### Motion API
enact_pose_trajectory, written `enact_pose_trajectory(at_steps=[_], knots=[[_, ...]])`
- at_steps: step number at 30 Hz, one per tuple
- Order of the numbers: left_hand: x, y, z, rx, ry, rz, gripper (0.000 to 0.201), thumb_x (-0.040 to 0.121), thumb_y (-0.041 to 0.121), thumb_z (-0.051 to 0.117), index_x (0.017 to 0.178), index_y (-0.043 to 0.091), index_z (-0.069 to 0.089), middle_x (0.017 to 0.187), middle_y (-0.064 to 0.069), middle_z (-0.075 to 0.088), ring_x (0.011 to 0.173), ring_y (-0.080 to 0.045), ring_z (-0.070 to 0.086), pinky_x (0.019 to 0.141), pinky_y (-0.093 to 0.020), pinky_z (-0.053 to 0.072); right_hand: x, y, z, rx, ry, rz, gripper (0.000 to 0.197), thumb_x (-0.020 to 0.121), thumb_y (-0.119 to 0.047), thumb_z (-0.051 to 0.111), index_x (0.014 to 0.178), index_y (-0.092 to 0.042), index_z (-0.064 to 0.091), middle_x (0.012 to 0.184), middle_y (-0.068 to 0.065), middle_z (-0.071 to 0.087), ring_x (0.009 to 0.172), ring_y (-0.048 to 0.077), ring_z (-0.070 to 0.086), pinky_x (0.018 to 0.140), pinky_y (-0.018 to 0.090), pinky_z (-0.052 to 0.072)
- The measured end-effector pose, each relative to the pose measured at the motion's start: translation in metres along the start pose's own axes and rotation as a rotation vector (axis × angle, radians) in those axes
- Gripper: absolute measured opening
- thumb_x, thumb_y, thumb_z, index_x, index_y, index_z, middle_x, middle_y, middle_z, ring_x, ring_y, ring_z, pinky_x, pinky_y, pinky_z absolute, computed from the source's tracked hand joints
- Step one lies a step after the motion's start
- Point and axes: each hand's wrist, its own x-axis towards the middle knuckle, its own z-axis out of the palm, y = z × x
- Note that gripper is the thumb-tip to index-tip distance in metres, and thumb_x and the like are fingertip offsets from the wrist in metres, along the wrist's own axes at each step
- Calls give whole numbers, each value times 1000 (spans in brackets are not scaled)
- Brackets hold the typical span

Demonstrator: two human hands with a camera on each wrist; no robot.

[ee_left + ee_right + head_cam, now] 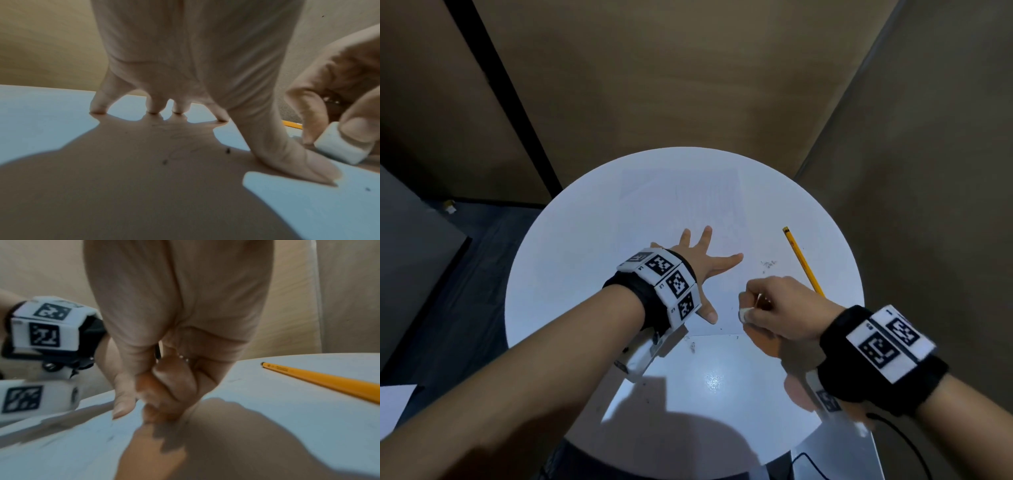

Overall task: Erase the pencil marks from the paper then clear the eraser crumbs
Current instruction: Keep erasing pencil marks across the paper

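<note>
Right hand (164, 386) curled on table (287, 418) — pencil (329, 382) beside.

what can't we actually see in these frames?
- Eraser: in the right wrist view, hidden behind the right hand's curled fingers.
- Pencil: lower end hidden behind the right hand in the head view.
- Pencil marks on the paper: too faint in the head view.
- Left hand: wristband covers its back.

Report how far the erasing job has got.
Done: some rubbing, judging by crumbs beside the pencil. In hand: left hand spread flat on the paper; right hand pinches the eraser against it. Left: faint marks under the left palm, then clearing crumbs.
</note>
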Motion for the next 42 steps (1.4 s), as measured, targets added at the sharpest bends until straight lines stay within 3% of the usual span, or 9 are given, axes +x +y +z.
enact_pose_trajectory(at_steps=[2, 7, 12, 18, 23, 29, 35, 39, 42], knots=[[0, 0, 0, 3, 5, -1, 114, 64, 63, 74, 139, 58, -12, 153, -4, -31, 142, -38, -19, 101, -74, 12, 3, -3, -6, -17, -30, -8, 26, 89, -21, 58, 66, -26, 47, 65, -16, 51, 59, -2, 48, 54, 9, 36], [1, 0, 2, -2, 19, -6, 112, 65, 63, 74, 138, 60, -12, 154, -4, -30, 142, -39, -19, 102, -74, 13, 27, -4, -7, 78, 233, 44, 15, 90, -18, 56, 76, -17, 52, 71, -8, 53, 68, 9, 50, 55, 10, 34], [1, -2, 5, -3, 31, 1, 114, 64, 63, 75, 139, 59, -12, 153, -4, -31, 142, -38, -19, 100, -74, 13, 10, -6, -2, -7, 4, 2, 26, 89, -20, 57, 66, -27, 47, 67, -14, 52, 65, 2, 50, 57, 9, 34], [-2, 1, 3, -48, 23, 17, 109, 67, 59, 75, 140, 59, -5, 153, -4, -30, 141, -41, -20, 100, -76, 8, 33, -12, -3, 53, 248, 44, 14, 90, -18, 56, 77, -18, 52, 77, -5, 54, 75, 12, 51, 56, 18, 34], [-1, -1, 5, -25, 27, 18, 113, 66, 62, 74, 140, 58, -12, 153, -4, -32, 141, -40, -21, 99, -76, 7, 12, -13, 4, -40, 15, -4, 30, 91, -19, 55, 65, -28, 43, 66, -16, 49, 60, -4, 46, 53, 8, 31], [-2, 1, 3, -62, 31, 22, 108, 67, 57, 76, 142, 57, -2, 154, -4, -30, 141, -40, -20, 100, -76, 5, 36, -15, -1, 93, 258, 89, 17, 90, -17, 56, 74, -19, 52, 74, -4, 53, 72, 14, 52, 53, 11, 34], [0, -1, 8, -24, 43, 10, 113, 67, 60, 74, 140, 57, -12, 153, -3, -31, 141, -38, -22, 100, -75, 5, 11, -18, 4, -24, 12, 34, 27, 90, -20, 57, 66, -29, 46, 69, -17, 50, 67, 3, 49, 55, 8, 33], [-3, 1, 3, -69, 36, 18, 110, 69, 56, 75, 141, 57, -7, 154, -3, -30, 141, -38, -21, 101, -75, 4, 34, -15, -3, 106, 250, 106, 13, 89, -18, 58, 77, -16, 54, 73, -3, 55, 59, 5, 49, 53, 13, 35], [-1, -2, 7, -59, 48, 16, 113, 65, 59, 76, 141, 57, -8, 154, -3, -29, 141, -38, -21, 99, -76, 4, 27, -13, 7, 49, 222, 55, 10, 91, -18, 55, 81, -21, 51, 75, -6, 55, 63, 1, 49, 53, 6, 34]])
